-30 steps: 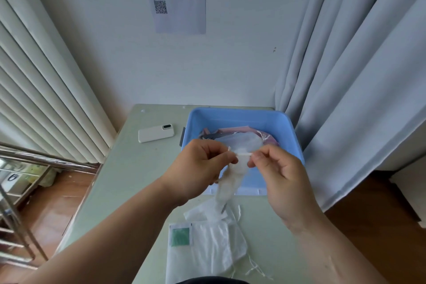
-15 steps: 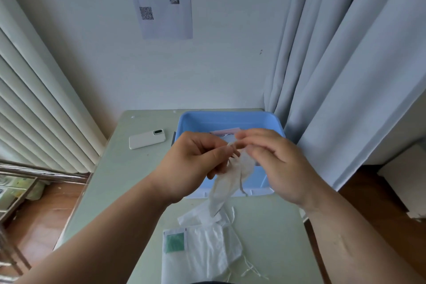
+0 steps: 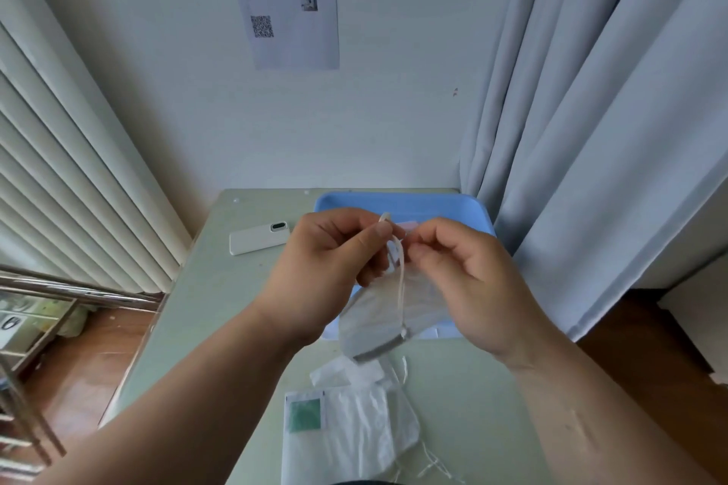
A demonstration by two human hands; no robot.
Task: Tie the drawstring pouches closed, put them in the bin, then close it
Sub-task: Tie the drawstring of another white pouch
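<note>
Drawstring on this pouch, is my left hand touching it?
Touching: the head view shows the left hand pinching the drawstring at its top, between thumb and fingertip.

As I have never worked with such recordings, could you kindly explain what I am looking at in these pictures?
There is no machine here. A person works with bare hands, and the camera sits on their head, looking forward and down, so the two arms reaching in from below are the wearer's own. The left hand and the right hand each pinch the drawstring of a white pouch, which hangs between them above the pale green table. Behind the hands stands an open blue bin, and to its left lies a white phone. Nearer the wearer lies a loose heap of more white pouches.
</note>
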